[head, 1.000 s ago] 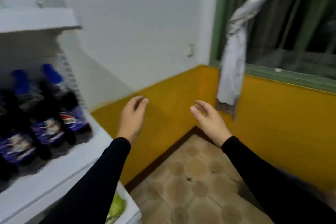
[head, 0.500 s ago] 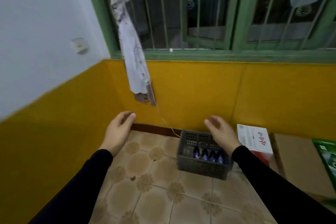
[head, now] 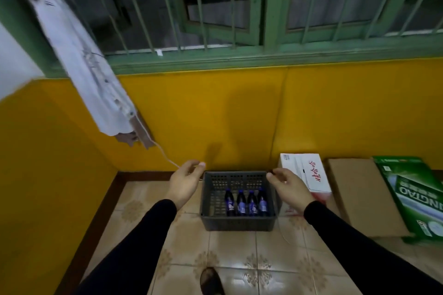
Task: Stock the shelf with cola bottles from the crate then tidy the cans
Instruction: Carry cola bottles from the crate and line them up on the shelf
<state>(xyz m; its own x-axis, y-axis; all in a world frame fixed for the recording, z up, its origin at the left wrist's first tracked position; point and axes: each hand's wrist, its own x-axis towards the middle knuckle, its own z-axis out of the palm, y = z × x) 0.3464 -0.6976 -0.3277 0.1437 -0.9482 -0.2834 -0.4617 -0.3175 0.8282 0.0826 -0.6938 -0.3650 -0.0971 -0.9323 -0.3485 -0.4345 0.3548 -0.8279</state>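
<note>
A dark grey plastic crate (head: 237, 221) stands on the tiled floor against the yellow wall. Inside it, several cola bottles (head: 246, 203) with blue caps and blue labels stand upright in a row. My left hand (head: 185, 182) hovers above the crate's left side, fingers relaxed and holding nothing. My right hand (head: 288, 185) hangs over the crate's right side, loosely curled and empty. Both hands are well above the bottles. The shelf and the cans are out of view.
A white carton (head: 303, 172) with red print sits right of the crate, then a brown cardboard box (head: 359, 196) and a green beer carton (head: 412, 199). A pale curtain (head: 84, 67) with a trailing cord hangs at left. A dark shoe (head: 211, 281) shows at the bottom.
The view has swung right from the shelf with its bottles to the crate on the floor. Both empty hands have come closer to the crate and now flank it.
</note>
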